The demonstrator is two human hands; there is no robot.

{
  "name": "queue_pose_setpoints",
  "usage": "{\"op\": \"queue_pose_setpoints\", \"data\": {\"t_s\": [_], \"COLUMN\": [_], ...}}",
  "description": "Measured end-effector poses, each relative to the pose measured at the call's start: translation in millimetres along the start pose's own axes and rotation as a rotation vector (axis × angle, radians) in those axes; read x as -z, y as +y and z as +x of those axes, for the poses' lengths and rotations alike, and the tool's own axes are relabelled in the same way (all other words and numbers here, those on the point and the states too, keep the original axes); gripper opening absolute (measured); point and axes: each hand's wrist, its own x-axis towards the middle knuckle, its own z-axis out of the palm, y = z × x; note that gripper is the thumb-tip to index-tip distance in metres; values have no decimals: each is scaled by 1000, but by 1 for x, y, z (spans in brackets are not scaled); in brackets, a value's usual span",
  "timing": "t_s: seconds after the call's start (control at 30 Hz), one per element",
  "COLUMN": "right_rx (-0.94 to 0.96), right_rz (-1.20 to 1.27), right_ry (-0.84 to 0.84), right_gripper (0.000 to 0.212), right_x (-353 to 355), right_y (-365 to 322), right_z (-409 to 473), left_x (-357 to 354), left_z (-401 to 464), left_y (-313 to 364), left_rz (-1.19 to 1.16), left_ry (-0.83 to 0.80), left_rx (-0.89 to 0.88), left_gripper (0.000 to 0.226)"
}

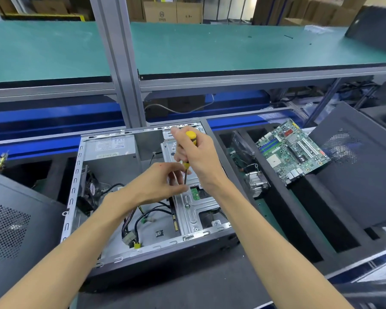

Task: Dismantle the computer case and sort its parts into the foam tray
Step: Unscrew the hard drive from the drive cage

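**Screwdriver at the drive cage of an opened case**

The computer case (129,197) lies on its side at the middle of the counter (187,293), its side panel off and the interior facing up. Inside, a grey power supply (112,150) fills the far left corner, a black fan (90,188) sits against the left wall, and loose cables (140,221) with white and yellow plugs trail over the bare metal floor. A silver drive cage (194,206) takes up the right half, with a small green board showing through a cut-out.

The right hand (198,157) has its fingers wrapped round the yellow-and-black handle of a screwdriver (188,152), held upright with the shaft pointing down at the cage. The left hand (158,181) pinches the shaft low down between thumb and fingertips.

Just right of the case, the black foam tray (299,217) holds a green motherboard (292,150) lying tilted over a far slot and a finned heatsink (255,181) with wires in the slot beside the case. Dark perforated panels rest at the counter's left edge (11,228) and right edge (352,161).

Behind stands an aluminium-framed shelf (232,47) with a green mat, and cardboard boxes (172,12) beyond.
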Motion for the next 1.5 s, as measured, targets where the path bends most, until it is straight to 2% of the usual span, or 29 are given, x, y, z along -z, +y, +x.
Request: {"op": "queue_pose_setpoints", "data": {"t_s": [0.1,0.43,0.6,0.8,1.03,1.27,1.4,1.5], "right_rx": [22,57,60,56,93,73,-18,-35], "right_rz": [92,154,200,211,176,101,120,113], "right_ry": [37,76,173,245,184,125,9,-95], "right_gripper": [43,42,40,43,44,44,56,56], "right_x": [3,18,41,54,49,45,44,44], "right_y": [-6,-20,-20,-11,0,2,-4,-9], "right_z": [2,3,1,-3,-6,-9,-8,-5], "left_x": [1,-5,2,-6,-1,1,-1,2], "left_z": [-6,-2,9,37,50,47,42,35], "left_y": [-7,-4,-4,6,6,8,12,20], "left_rz": [26,112,-57,61,142,152,119,29], "left_ry": [-45,14,226,109,8,-9,86,149], "left_rx": [-16,-128,1,81,138,119,96,-23], "left_gripper": [14,4,9,7,9,6,6,11]}}
